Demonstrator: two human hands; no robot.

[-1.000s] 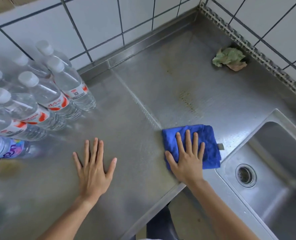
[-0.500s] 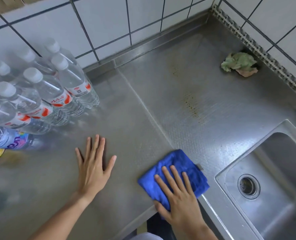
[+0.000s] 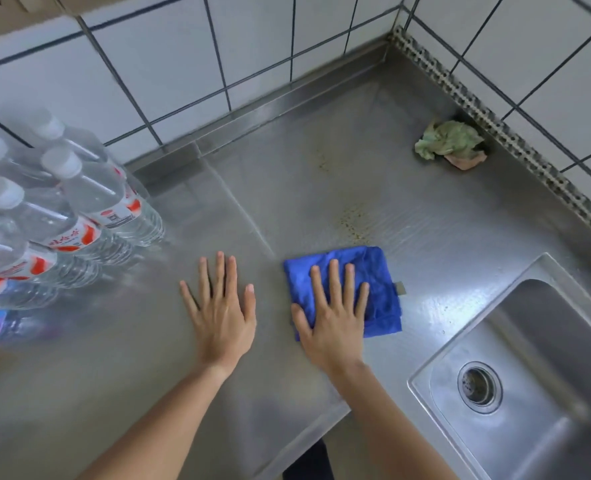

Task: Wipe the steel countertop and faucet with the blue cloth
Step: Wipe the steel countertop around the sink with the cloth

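Note:
The blue cloth (image 3: 377,271) lies flat on the steel countertop (image 3: 321,188), just left of the sink. My right hand (image 3: 332,320) presses on the cloth's near left part, palm down with fingers spread. Beside it, about a hand's width to the left, my left hand (image 3: 221,306) rests flat and open on the bare steel. Brownish specks (image 3: 352,220) mark the steel just beyond the cloth. No faucet is in view.
Several plastic water bottles (image 3: 89,202) stand packed at the left. A crumpled green rag (image 3: 449,142) lies by the right tiled wall. The sink (image 3: 546,317) with its drain (image 3: 479,388) is at the lower right. The counter's front edge (image 3: 307,441) runs below my wrists.
My right hand slid the cloth toward the counter's front edge, then pushed it back away from me to beside the sink. My left hand stayed flat in place.

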